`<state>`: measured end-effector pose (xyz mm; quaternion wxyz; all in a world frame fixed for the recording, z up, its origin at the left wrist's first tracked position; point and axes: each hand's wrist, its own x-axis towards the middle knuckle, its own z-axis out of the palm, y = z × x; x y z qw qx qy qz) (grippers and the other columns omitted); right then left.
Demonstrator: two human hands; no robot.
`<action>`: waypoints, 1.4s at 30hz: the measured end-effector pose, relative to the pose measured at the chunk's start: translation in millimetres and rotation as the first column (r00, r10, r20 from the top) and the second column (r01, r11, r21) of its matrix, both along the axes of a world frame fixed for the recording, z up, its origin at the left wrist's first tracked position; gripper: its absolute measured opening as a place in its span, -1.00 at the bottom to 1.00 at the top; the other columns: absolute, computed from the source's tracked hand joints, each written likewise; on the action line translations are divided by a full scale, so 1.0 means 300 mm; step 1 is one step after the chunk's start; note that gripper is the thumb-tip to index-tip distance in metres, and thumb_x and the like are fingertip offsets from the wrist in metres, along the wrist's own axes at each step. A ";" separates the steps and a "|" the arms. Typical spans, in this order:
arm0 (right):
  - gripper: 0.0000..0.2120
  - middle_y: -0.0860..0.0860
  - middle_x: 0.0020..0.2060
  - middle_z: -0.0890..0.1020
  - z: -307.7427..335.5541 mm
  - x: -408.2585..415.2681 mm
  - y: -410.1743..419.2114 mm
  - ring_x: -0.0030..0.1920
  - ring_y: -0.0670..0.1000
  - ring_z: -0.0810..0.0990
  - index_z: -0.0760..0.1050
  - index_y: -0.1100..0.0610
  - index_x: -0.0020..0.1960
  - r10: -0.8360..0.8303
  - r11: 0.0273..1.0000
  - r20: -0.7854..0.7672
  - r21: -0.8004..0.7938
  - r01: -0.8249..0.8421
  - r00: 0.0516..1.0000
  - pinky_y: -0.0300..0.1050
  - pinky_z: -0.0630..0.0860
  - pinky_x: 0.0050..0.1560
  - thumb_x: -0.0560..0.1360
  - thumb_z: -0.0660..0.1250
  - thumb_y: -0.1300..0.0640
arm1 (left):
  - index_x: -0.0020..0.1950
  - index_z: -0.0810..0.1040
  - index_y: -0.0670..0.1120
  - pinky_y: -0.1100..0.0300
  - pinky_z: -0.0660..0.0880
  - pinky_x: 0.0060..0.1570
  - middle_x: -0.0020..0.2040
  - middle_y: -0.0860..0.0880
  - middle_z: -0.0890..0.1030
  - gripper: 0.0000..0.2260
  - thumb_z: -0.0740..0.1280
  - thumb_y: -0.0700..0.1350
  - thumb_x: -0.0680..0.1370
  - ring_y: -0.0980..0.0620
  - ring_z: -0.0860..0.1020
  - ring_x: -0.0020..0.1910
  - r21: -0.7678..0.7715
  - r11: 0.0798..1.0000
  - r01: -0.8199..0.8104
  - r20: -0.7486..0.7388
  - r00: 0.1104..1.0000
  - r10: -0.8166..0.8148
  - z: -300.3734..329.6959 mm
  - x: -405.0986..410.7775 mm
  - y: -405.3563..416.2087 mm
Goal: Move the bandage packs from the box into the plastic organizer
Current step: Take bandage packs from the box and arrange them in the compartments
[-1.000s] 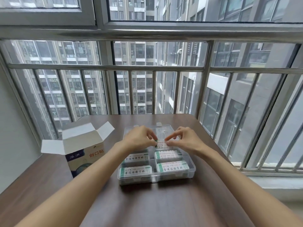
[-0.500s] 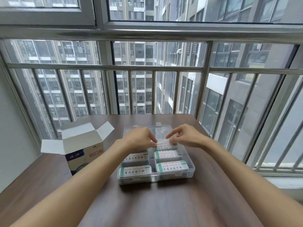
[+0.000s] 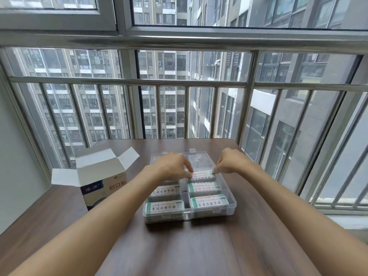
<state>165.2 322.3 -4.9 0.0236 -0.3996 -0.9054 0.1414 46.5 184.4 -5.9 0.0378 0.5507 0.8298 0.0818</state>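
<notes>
**Both hands on a bandage pack in the organizer**

On the bench, the left hand and right hand pinch the ends of a bandage pack in the plastic organizer's far right compartment. The opened box stands left.

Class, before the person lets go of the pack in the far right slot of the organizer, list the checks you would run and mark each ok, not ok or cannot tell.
1. Both hands on the pack: left hand and right hand pinch the ends of the far right pack. Ok.
2. Pack fully seated in its compartment: fingers hide its ends. Cannot tell.
3. Organizer flat on the table, lid open behind. Ok.
4. Other packs lying level: four labelled packs show in the near and middle slots. Ok.
5. Far left slot filled: left hand covers it. Cannot tell.
6. Box emptied: flaps open, inside not visible. Cannot tell.
</notes>
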 end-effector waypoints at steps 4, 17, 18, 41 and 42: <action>-0.82 -0.01 -0.25 0.55 0.019 -0.003 -0.037 -0.13 0.04 0.52 0.45 0.12 -0.18 -0.019 1.000 0.096 0.020 0.017 0.995 -0.13 0.41 -0.14 0.40 0.42 0.06 | 0.16 0.62 0.10 0.20 0.35 -0.11 0.11 0.02 0.62 -0.76 0.31 0.11 0.55 0.06 0.46 -0.05 -0.008 1.000 -0.017 -0.004 1.000 0.017 -0.003 -0.006 0.001; -0.80 -0.02 -0.40 0.57 0.099 0.060 -0.099 -0.37 0.00 0.54 0.52 0.17 -0.32 0.025 0.987 -0.025 0.159 -0.021 0.999 -0.14 0.46 -0.40 0.44 0.31 0.11 | 0.15 0.62 0.04 0.21 0.47 -0.15 -0.05 0.08 0.59 -0.75 0.28 0.10 0.57 0.14 0.51 -0.10 0.246 0.968 -0.056 0.111 0.993 0.029 0.047 0.010 -0.121; -0.80 -0.03 -0.31 0.64 0.101 0.072 -0.121 -0.29 0.01 0.61 0.60 0.19 -0.22 0.071 0.982 -0.070 0.180 -0.058 0.995 -0.09 0.56 -0.31 0.47 0.31 0.09 | 0.14 0.62 0.05 0.22 0.47 -0.15 -0.08 0.10 0.58 -0.77 0.29 0.08 0.56 0.17 0.51 -0.13 0.336 0.939 -0.077 0.128 0.991 0.036 0.059 0.007 -0.171; -0.97 0.07 -0.02 0.60 -0.095 -0.193 -0.647 0.02 0.08 0.47 0.64 0.00 -0.23 0.759 0.559 -0.320 0.767 -0.315 0.567 -0.06 0.35 0.06 0.37 0.42 0.09 | 0.14 0.40 0.15 0.50 0.38 0.03 0.08 0.41 0.53 -0.59 0.44 -0.06 0.36 0.41 0.47 0.13 0.835 0.352 -0.424 0.453 0.892 0.000 -0.145 -0.140 -0.728; -0.96 0.07 -0.01 0.60 -0.108 -0.188 -0.648 0.03 0.09 0.47 0.64 0.01 -0.20 0.758 0.555 -0.310 0.770 -0.316 0.574 -0.06 0.35 0.05 0.39 0.40 0.09 | 0.08 0.42 0.14 0.38 0.43 0.03 0.13 0.41 0.53 -0.66 0.43 -0.03 0.37 0.38 0.49 0.13 0.841 0.391 -0.375 0.398 0.917 0.022 -0.151 -0.146 -0.737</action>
